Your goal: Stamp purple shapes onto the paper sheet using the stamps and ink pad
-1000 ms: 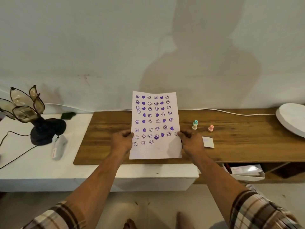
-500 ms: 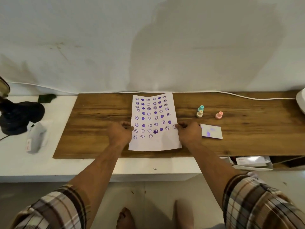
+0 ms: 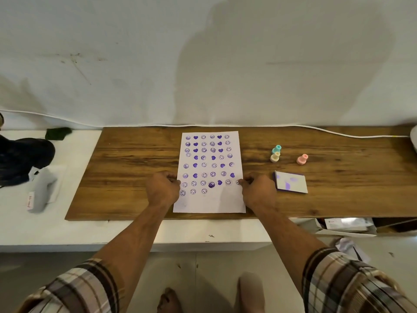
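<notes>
Fingers: left hand [image 3: 163, 190] and right hand [image 3: 257, 191] are pinching the paper sheet's [image 3: 209, 202] side edges.
Paper: lying mid-frame on the tabletop [image 3: 126, 177].
Risk: sliding hands may be smearing wet purple prints.

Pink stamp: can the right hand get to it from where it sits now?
Probably yes. The right hand only pinches the paper sheet edge, and the pink stamp stands alone on bare wood, beyond the ink pad, with nothing over it.

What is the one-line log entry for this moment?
left hand: grips paper sheet left edge | right hand: grips right edge | stamps: idle
</notes>
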A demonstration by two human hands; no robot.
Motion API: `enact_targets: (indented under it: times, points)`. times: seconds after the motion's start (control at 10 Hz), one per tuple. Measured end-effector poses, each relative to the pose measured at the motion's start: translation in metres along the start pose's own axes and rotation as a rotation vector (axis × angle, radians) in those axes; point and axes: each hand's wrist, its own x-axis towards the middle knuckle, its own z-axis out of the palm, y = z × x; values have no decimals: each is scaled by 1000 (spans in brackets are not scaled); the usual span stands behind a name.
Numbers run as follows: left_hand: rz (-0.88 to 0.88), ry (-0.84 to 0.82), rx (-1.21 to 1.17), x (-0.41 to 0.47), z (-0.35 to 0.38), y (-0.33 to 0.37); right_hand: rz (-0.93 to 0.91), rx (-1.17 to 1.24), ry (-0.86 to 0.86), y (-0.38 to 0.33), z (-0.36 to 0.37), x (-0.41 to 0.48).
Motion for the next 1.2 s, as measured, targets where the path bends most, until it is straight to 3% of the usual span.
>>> enact_targets:
  times: [0.6,1.2]
  points:
    - [62,11,81,-2,0,-2,-8,-74,-23,-4,-1,-1]
    - [36,-187,79,-22,-22,19,-35,22,-66,-13,-19,-15]
